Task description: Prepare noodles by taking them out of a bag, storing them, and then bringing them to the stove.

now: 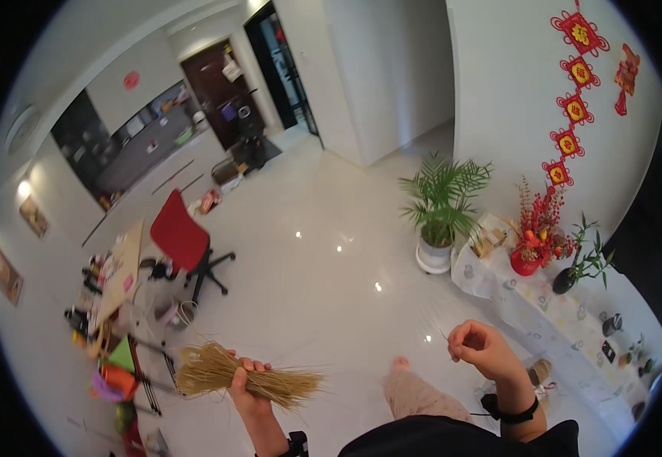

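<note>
My left hand (249,380) is wrapped around the middle of a bundle of dry, straw-coloured stalks (208,371); looped ends stick out to the left and loose, frayed ends to the right. To the right, my right hand (471,343) is raised apart from the bundle, thumb and fingertips pinched together. A thin strand (444,333) shows at its fingertips; its far end is hard to make out. Each wrist wears a black band.
A red office chair (179,231) stands beside a cluttered wooden desk (131,245) on the left. At right are a potted palm (436,243) and a cloth-covered cabinet (528,297) with a red flower pot (525,261) and other plants. Plastic-wrapped items (539,371) lie beside my right forearm.
</note>
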Demonstrator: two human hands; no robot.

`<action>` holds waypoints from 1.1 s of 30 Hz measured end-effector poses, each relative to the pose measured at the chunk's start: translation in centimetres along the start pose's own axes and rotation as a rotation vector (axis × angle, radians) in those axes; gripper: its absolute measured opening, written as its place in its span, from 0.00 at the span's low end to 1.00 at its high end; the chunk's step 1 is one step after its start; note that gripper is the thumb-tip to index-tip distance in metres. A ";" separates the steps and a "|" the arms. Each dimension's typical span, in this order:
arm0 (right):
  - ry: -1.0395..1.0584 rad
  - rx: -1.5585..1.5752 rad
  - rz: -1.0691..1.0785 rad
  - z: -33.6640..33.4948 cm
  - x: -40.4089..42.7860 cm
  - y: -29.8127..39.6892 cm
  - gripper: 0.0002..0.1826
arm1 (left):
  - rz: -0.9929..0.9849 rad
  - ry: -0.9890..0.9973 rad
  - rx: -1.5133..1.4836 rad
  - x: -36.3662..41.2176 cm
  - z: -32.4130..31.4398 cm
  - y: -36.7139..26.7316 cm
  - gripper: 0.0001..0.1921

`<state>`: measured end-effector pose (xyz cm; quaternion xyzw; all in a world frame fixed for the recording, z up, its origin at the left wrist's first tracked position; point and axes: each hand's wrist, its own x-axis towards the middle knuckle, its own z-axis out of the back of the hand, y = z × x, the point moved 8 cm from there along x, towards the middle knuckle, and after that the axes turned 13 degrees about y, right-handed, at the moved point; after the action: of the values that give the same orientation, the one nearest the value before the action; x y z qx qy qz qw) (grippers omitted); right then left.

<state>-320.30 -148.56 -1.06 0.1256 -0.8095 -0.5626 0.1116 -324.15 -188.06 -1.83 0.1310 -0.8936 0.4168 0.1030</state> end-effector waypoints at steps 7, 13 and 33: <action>-0.148 0.002 0.053 11.5 20.4 -0.4 0.06 | 0.008 -0.052 0.025 21.2 2.7 7.8 0.24; 0.078 -0.063 0.031 11.8 43.4 2.4 0.07 | -0.130 -0.166 0.121 34.7 8.3 6.1 0.20; -0.332 -0.098 0.111 33.8 88.6 6.8 0.06 | 0.133 0.224 -0.219 98.3 3.2 35.7 0.23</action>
<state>-415.31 -145.61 -2.74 -0.0195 -0.7941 -0.6073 0.0132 -428.68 -183.06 -0.65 0.0123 -0.9234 0.3347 0.1877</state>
